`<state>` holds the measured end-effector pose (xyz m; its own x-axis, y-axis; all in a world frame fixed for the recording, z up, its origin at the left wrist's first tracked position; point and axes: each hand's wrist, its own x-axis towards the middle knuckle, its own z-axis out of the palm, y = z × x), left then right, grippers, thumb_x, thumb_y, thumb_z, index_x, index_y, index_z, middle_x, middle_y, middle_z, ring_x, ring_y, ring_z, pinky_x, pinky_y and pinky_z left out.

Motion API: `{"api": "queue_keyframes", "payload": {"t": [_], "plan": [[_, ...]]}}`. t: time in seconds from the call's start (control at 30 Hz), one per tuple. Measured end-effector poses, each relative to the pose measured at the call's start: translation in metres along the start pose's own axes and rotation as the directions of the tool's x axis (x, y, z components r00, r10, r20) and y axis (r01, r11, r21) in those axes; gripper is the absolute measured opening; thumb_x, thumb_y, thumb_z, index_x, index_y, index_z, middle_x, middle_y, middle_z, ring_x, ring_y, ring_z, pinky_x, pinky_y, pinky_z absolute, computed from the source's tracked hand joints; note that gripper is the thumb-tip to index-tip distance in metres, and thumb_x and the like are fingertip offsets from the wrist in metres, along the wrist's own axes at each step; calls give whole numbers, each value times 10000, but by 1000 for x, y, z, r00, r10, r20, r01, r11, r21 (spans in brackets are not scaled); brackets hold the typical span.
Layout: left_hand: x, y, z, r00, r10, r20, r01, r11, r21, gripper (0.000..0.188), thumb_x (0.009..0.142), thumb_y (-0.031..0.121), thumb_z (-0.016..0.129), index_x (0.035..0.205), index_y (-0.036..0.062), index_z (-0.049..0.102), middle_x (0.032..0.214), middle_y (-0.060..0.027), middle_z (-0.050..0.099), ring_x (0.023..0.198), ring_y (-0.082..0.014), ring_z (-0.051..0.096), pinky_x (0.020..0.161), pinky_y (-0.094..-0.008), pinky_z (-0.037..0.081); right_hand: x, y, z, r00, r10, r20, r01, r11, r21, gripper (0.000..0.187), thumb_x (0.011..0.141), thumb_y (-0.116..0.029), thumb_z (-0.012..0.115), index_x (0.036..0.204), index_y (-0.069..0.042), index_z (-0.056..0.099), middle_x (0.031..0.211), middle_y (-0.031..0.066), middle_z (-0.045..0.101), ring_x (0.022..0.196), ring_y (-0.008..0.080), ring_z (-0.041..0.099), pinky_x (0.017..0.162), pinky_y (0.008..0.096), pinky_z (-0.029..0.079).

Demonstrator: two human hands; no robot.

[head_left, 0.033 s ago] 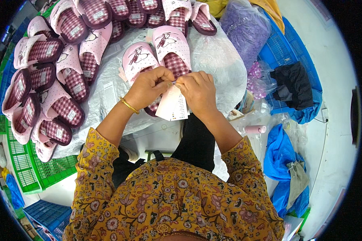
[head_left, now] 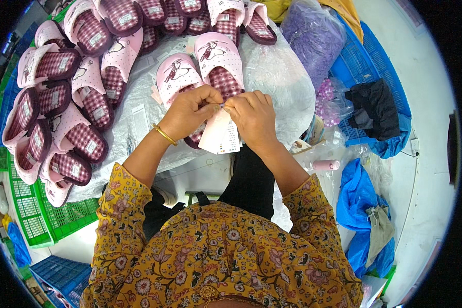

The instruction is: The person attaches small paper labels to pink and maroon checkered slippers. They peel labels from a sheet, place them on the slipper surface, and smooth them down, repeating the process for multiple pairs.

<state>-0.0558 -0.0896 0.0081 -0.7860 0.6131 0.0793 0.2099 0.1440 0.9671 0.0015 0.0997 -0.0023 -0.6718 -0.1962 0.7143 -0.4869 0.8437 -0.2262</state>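
Note:
A pale pink paper hang tag (head_left: 216,137) with a printed white panel hangs from my fingers. My left hand (head_left: 190,114) and my right hand (head_left: 255,119) both pinch at its top edge, their fingertips nearly meeting. Whatever cord or fastener is there is too small to make out. Just beyond my hands lie two pink slippers with a printed animal and dark checked insoles: the right-hand slipper (head_left: 218,54) and the left-hand slipper (head_left: 176,76). My left hand covers part of the left-hand one, whose heel shows below my wrist.
Several more pink slippers (head_left: 90,100) lie along the left and far side on plastic sheeting (head_left: 154,110). Green baskets (head_left: 61,220) stand at the left. To the right are a bag of purple material (head_left: 313,36), a blue basket (head_left: 390,66) and blue plastic (head_left: 354,205).

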Motion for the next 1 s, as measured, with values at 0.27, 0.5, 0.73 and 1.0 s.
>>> {"api": "queue_keyframes", "payload": {"t": [0.27,0.5,0.73,1.0], "plan": [[1,1,0,995,98,34,-101,988,118,108,908,-30,592,1002,20,608,856,32,563,740,-32,509,646,-198,437,0,3,2,998,-59,37,58,998,14,138,762,-163,728,832,-142,611,789,11,530,795,229,532,739,382,395],[-3,17,-1,992,-106,70,106,994,2,97,926,-45,545,995,18,572,856,6,576,724,-68,565,626,-219,461,0,2,-1,996,14,86,-26,989,148,113,781,-163,720,866,-136,650,815,17,559,830,240,552,751,386,400],[-7,6,3,1000,0,-30,2,998,70,94,913,-33,558,997,8,574,829,-25,598,722,-104,586,640,-245,476,0,-5,0,990,96,102,-117,965,234,85,794,-146,708,864,-126,664,825,31,585,819,249,575,731,397,409],[-11,12,9,988,104,-113,-68,956,286,97,873,23,608,967,5,592,838,-126,639,779,-224,648,723,-322,507,7,-6,-5,981,135,138,-168,950,263,61,761,-124,714,798,-111,667,755,52,598,767,272,597,681,401,424]]}}
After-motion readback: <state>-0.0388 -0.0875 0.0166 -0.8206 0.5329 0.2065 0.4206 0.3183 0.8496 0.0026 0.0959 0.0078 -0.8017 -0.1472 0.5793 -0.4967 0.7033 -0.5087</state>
